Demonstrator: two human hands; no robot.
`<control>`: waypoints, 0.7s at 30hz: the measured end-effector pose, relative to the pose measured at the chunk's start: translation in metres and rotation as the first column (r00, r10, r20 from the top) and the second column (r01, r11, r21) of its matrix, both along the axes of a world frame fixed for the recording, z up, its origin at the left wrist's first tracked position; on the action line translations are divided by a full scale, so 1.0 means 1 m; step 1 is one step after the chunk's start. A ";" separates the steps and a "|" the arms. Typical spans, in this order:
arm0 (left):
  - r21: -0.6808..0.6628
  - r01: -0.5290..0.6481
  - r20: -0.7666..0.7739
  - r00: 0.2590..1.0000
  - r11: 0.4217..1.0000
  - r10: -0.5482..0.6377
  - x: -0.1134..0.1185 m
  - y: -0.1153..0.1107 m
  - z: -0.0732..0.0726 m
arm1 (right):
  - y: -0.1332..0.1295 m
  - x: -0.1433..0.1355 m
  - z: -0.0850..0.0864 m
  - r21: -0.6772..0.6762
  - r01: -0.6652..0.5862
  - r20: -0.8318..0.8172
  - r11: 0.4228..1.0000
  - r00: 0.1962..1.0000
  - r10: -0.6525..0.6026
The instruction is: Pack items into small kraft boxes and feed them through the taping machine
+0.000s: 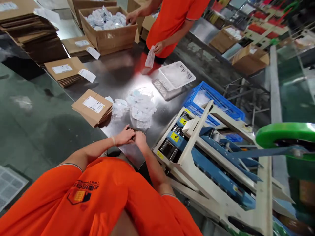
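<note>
My left hand [125, 136] and my right hand [140, 139] meet at the near edge of the metal table [134, 152], fingers curled and closed. A small dark thing shows between them, mostly covered by the fingers, and its kind cannot be made out. Just beyond lies a loose pile of clear plastic bags [142, 109] with whitish round contents. A smaller group of such bags [119, 107] sits to its left. Beside that, left of my hands, is a stack of flat folded cartons [94, 106] with a white label on top.
A co-worker in orange [169, 26] stands across the table, holding a clear bag [150, 58]. An open carton [113, 41] full of white packets stands at the back. White baskets [177, 75], a blue crate [211, 101] and a machine [197, 154] are on the right.
</note>
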State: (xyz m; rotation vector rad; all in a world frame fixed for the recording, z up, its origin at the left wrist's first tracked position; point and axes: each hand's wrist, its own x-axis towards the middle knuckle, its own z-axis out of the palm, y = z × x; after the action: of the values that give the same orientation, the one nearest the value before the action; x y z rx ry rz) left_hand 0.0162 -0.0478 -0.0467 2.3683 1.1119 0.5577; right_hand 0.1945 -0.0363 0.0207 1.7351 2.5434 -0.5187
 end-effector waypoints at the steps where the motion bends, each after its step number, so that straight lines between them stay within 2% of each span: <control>1: 0.025 0.010 -0.007 1.000 1.000 -0.010 0.000 -0.001 0.001 | -0.006 0.013 0.002 0.057 0.046 -0.019 0.997 0.999 -0.045; 3: 0.076 0.031 -0.031 0.999 0.997 -0.028 0.003 -0.002 0.003 | -0.014 0.039 0.003 0.166 0.205 -0.099 0.965 0.977 -0.191; 4: 0.092 0.042 -0.050 0.998 0.995 -0.037 0.004 -0.003 0.005 | -0.015 0.048 0.002 0.169 0.292 -0.147 0.941 0.952 -0.269; 6: 0.096 0.051 -0.098 0.994 0.994 -0.042 0.008 -0.003 0.008 | -0.014 0.052 -0.007 0.048 0.388 -0.205 0.920 0.906 -0.371; 8: 0.068 0.054 -0.144 0.989 0.996 -0.043 0.011 -0.001 0.011 | -0.009 0.040 -0.019 -0.100 0.349 -0.223 0.932 0.905 -0.363; 11: 0.015 0.055 -0.120 0.991 0.998 -0.053 0.008 0.002 0.014 | -0.004 0.022 -0.032 -0.120 0.238 -0.243 0.964 0.934 -0.261; 13: -0.043 0.067 0.016 0.998 0.997 -0.067 -0.002 0.003 0.011 | -0.006 0.025 -0.034 -0.099 0.183 -0.249 0.978 0.947 -0.203; 15: -0.143 0.025 0.254 0.967 0.989 0.013 -0.019 0.004 0.003 | -0.014 0.040 -0.033 -0.077 0.057 -0.232 0.995 0.970 -0.073; 17: -0.322 -0.065 0.470 0.855 0.945 0.218 -0.037 0.005 -0.008 | -0.024 0.056 -0.034 -0.059 -0.102 -0.174 0.993 0.980 0.091; 18: -0.433 -0.074 0.526 0.789 0.898 0.318 -0.045 0.006 -0.014 | -0.029 0.061 -0.035 -0.059 -0.149 -0.144 0.987 0.980 0.139; 19: -0.540 -0.044 0.550 0.738 0.840 0.392 -0.050 0.008 -0.019 | -0.032 0.064 -0.037 -0.061 -0.160 -0.119 0.985 0.981 0.152; 21: -0.699 0.080 0.543 0.706 0.711 0.455 -0.049 0.013 -0.026 | -0.034 0.063 -0.041 -0.059 -0.146 -0.090 0.987 0.986 0.141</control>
State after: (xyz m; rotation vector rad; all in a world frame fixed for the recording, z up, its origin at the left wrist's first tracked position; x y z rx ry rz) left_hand -0.0331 -0.0347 -0.0729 1.2056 0.9759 0.8383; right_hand 0.2580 -0.0707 -0.0200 1.5264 2.6505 -0.6743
